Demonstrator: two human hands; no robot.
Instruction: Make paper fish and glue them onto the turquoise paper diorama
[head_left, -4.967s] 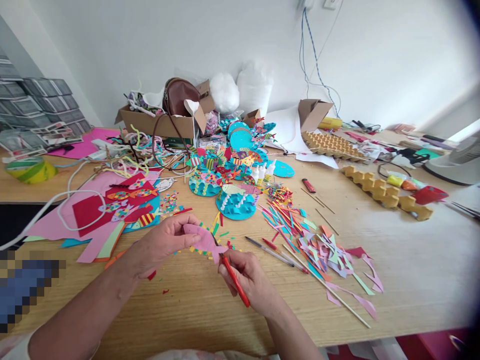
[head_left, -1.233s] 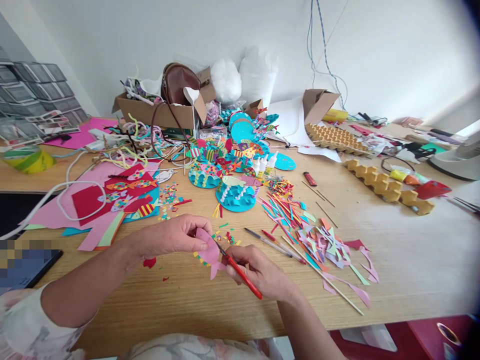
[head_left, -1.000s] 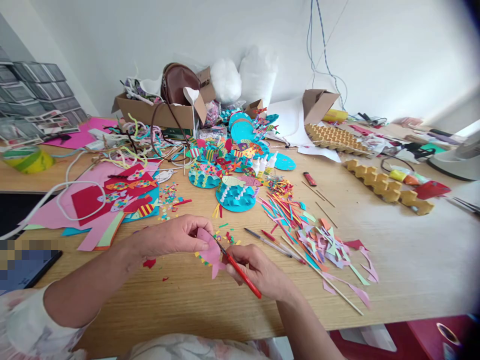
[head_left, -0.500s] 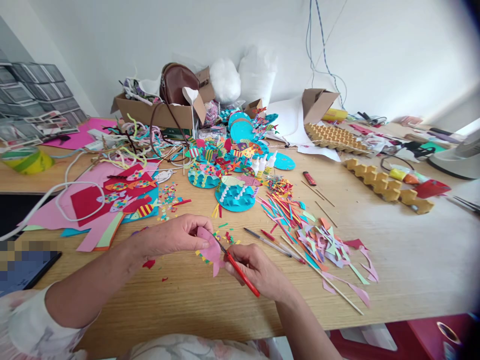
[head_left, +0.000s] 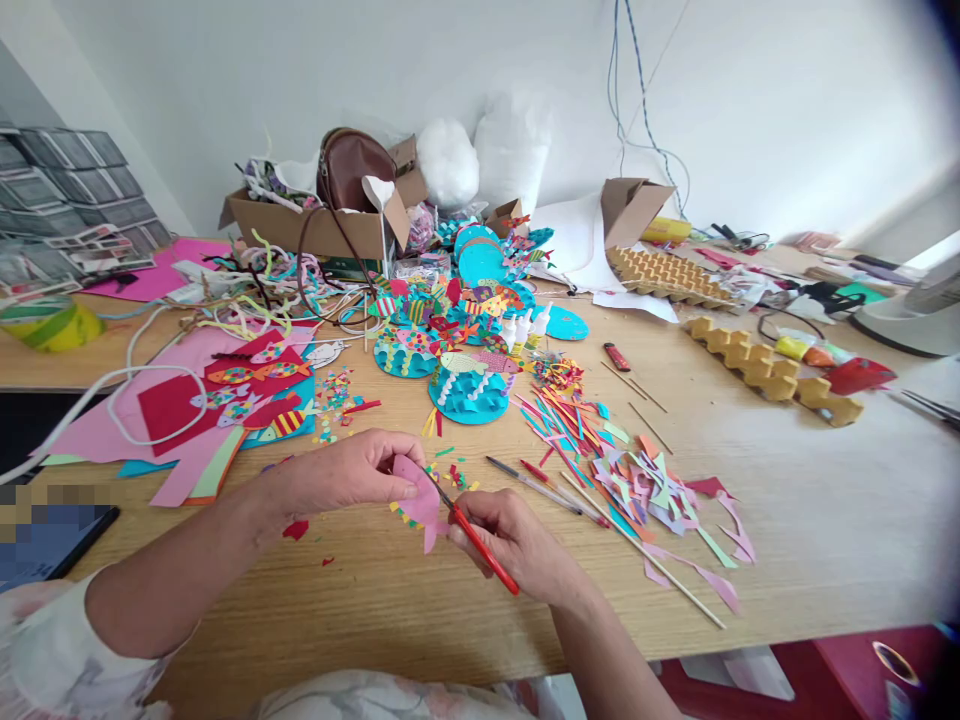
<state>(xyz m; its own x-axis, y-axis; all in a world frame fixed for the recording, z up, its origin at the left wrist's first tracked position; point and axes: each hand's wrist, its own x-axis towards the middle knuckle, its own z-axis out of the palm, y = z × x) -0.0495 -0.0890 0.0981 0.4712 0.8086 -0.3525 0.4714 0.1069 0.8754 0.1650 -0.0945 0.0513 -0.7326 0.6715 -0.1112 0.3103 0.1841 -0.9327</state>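
Note:
My left hand (head_left: 341, 472) pinches a pink paper fish cut-out (head_left: 420, 497) just above the wooden table (head_left: 787, 520). My right hand (head_left: 517, 545) is closed round red-handled scissors (head_left: 480, 548), whose tips meet the fish's right edge. Small coloured paper bits lie on the table under the fish. Two pens (head_left: 536, 483) and a long wooden skewer (head_left: 645, 565) lie just right of my right hand.
A heap of coloured paper scraps (head_left: 645, 485) spreads to the right. Teal discs decorated with paper fish (head_left: 469, 390) sit beyond my hands, and pink and red sheets (head_left: 202, 400) lie at left. Cardboard boxes (head_left: 322, 225), a brown bag and egg cartons (head_left: 772, 375) crowd the back. A phone (head_left: 45, 530) lies at the near left.
The fish has been turned in my left hand from lying flat to more upright. The scissors stay at its right edge, and the last second shows almost no movement.

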